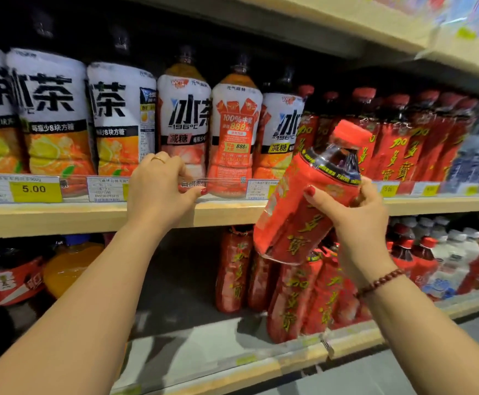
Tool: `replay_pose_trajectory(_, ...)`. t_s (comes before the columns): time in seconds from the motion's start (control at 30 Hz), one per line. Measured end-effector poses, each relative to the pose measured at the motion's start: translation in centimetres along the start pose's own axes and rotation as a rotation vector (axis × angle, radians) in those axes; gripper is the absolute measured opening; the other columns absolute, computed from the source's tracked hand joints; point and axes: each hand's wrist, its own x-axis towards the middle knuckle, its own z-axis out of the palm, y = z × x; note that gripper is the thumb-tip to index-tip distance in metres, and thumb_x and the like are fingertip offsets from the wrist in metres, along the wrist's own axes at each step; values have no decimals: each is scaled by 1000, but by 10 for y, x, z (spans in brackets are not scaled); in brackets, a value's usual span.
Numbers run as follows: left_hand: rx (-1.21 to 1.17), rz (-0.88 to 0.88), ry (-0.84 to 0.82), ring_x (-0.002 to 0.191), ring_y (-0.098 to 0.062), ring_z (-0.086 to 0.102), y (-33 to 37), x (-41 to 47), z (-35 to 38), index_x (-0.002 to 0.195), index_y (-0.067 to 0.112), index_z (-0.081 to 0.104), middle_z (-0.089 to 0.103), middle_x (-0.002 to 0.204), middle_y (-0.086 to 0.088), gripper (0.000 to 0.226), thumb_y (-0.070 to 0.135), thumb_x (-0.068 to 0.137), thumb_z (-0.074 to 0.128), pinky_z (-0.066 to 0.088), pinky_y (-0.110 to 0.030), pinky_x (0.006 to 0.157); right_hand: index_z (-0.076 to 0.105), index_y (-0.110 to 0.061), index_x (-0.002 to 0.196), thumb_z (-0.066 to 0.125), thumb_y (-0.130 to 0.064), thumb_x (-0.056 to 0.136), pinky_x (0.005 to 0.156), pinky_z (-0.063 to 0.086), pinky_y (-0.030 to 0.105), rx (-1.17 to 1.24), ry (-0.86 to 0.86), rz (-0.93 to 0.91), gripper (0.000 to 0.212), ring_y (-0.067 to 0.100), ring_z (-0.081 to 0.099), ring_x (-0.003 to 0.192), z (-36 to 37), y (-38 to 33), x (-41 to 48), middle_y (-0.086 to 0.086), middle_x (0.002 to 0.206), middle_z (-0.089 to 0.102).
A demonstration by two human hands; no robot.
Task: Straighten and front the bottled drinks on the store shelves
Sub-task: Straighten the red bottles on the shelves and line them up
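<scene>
My right hand [352, 220] grips a large red herbal-tea bottle [298, 201], tilted with its red cap up to the right, in front of the middle shelf [47, 215]. My left hand [158, 186] grips the base of a white iced-tea bottle with a peach label [185, 118] at the shelf's clear front rail, fingers curled round the bottle, thumb on the rail. To its right stands another iced-tea bottle [237, 129], its back label facing out. More red bottles [398, 149] line the same shelf at the right.
White-and-orange iced-tea bottles [53, 115] fill the shelf's left. Price tags [34, 189] run along the rail. On the lower shelf stand red bottles [298, 295], cola [7, 280], an orange drink [67, 266] and white bottles [449, 258], with a gap [181, 280] between them.
</scene>
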Motion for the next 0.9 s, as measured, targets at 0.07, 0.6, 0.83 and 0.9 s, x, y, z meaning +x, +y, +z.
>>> replay_pose_trajectory(0.07, 0, -7, -6, 95, -26, 53, 1, 0, -1, 87, 15, 64, 59, 90, -4, 31, 39, 74, 78, 43, -39, 75, 66, -21, 94, 91, -37, 48, 66, 54, 19, -9, 1, -48, 54, 5, 70, 78, -4, -23, 21, -8, 84, 76)
replay_pose_trajectory(0.6, 17, 25, -5, 82, -22, 52, -5, 2, 2, 80, 16, 62, 54, 79, 2, 32, 38, 69, 83, 43, -35, 66, 54, -23, 118, 92, -24, 56, 80, 54, 19, -104, 86, -220, 73, 5, 66, 101, -13, -44, 142, 1, 117, 65)
replay_pose_trajectory(0.83, 20, 47, 8, 81, -21, 52, -6, 0, 3, 81, 17, 61, 55, 79, 2, 31, 38, 69, 82, 46, -38, 65, 55, -25, 123, 90, -24, 55, 83, 56, 21, -258, -133, -153, 76, 4, 66, 102, -8, -19, 149, -5, 115, 67)
replay_pose_trajectory(0.9, 24, 57, 16, 80, -22, 52, -7, 0, 4, 81, 17, 61, 56, 79, 1, 31, 37, 69, 82, 46, -38, 64, 58, -17, 125, 89, -28, 54, 79, 56, 19, -254, -184, -105, 78, 4, 68, 96, -7, -22, 156, -3, 110, 70)
